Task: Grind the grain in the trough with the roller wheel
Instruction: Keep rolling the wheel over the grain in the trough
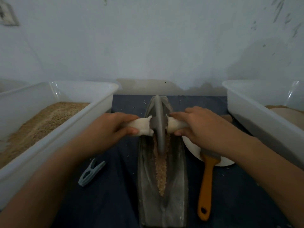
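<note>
Single head-worn wide-angle view, looking forward and down from close above the tabletop [102,203] toward a wall [148,38].

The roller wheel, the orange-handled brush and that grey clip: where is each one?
roller wheel [158,129], head view, on the grey disc standing in the trough.
orange-handled brush [205,183], head view, midway along its handle.
grey clip [91,172], head view, on its body, left of the trough.
</note>
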A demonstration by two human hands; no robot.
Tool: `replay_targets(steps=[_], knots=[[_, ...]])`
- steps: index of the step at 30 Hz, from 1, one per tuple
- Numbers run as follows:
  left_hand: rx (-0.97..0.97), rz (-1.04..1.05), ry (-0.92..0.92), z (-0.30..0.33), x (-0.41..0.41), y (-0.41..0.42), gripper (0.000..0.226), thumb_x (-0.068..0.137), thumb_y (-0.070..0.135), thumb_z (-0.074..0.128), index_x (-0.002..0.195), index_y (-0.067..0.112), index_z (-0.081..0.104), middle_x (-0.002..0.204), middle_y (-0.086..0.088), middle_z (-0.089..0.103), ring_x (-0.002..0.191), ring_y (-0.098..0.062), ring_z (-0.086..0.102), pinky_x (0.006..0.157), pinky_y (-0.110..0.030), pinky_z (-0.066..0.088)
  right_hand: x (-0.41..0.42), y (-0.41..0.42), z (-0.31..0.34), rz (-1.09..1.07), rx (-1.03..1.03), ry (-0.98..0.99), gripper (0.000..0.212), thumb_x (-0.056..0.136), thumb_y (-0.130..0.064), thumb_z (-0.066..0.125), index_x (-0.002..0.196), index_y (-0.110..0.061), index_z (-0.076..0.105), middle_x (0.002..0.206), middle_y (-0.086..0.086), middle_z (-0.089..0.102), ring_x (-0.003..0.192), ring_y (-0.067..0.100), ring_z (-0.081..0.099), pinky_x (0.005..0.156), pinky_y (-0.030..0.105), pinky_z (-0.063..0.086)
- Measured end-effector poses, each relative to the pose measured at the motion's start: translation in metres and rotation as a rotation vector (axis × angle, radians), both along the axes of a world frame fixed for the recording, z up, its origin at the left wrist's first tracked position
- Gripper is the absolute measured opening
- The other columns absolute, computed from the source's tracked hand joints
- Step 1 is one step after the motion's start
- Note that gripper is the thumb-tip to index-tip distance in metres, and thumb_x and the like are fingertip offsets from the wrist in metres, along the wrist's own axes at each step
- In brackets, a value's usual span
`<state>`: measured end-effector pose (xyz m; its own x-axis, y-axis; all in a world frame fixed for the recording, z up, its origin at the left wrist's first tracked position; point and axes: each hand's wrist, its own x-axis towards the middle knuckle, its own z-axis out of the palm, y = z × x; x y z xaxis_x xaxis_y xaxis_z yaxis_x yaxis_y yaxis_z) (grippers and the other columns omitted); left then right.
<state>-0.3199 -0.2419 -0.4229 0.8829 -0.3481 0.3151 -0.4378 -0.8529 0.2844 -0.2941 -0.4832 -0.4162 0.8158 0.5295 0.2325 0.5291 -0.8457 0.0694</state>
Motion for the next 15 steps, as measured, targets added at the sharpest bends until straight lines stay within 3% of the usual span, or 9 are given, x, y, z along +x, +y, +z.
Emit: replay_targets(steps=[2,4,8,12,15], knots=[[-0.017,-0.069,0.154,0.009,-0.007,0.008,0.042,0.080,0.052,0.051,0.120,0.039,0.057,0.099,0.013,0.068,0.083,0.001,0.059,0.076,-0.015,0.043,-0.012,0.000,0.013,0.035,-0.022,0.121,0.047,0.089,-0.046,0.053,0.133,-0.034,0.042,0.111,-0.003,0.056,0.104,0.015,0.050,0.082,0.029,0.038],[-0.031,-0.168,0.337,0.018,-0.015,0.016,0.042,0.079,0.060,0.053,0.116,0.043,0.059,0.100,0.011,0.070,0.091,-0.004,0.063,0.086,-0.027,0.047,-0.026,-0.002,0.028,0.081,-0.044,0.240,0.040,0.087,-0.049,0.054,0.124,-0.035,0.050,0.103,-0.007,0.061,0.094,0.010,0.056,0.079,0.028,0.045],[-0.071,-0.294,0.558,0.028,-0.023,0.021,0.036,0.078,0.053,0.062,0.113,0.044,0.062,0.106,0.019,0.068,0.098,-0.003,0.064,0.086,-0.024,0.047,-0.050,-0.003,0.046,0.146,-0.057,0.383,0.038,0.082,-0.059,0.048,0.112,-0.038,0.055,0.093,-0.010,0.062,0.081,0.004,0.058,0.075,0.030,0.049],[-0.017,-0.165,0.428,0.021,-0.021,0.014,0.028,0.073,0.058,0.056,0.099,0.049,0.060,0.097,0.026,0.066,0.090,0.006,0.060,0.081,-0.016,0.045,-0.039,0.000,0.034,0.117,-0.005,0.316,0.037,0.086,-0.053,0.051,0.120,-0.038,0.054,0.101,-0.009,0.063,0.090,0.008,0.058,0.080,0.031,0.049],[0.039,0.019,0.120,0.007,-0.009,-0.001,0.027,0.086,0.039,0.056,0.113,0.035,0.060,0.106,0.010,0.066,0.095,-0.006,0.059,0.082,-0.020,0.041,-0.012,-0.003,0.017,0.031,0.088,0.286,0.046,0.089,-0.045,0.052,0.134,-0.037,0.044,0.120,-0.004,0.058,0.107,0.014,0.054,0.090,0.033,0.044]])
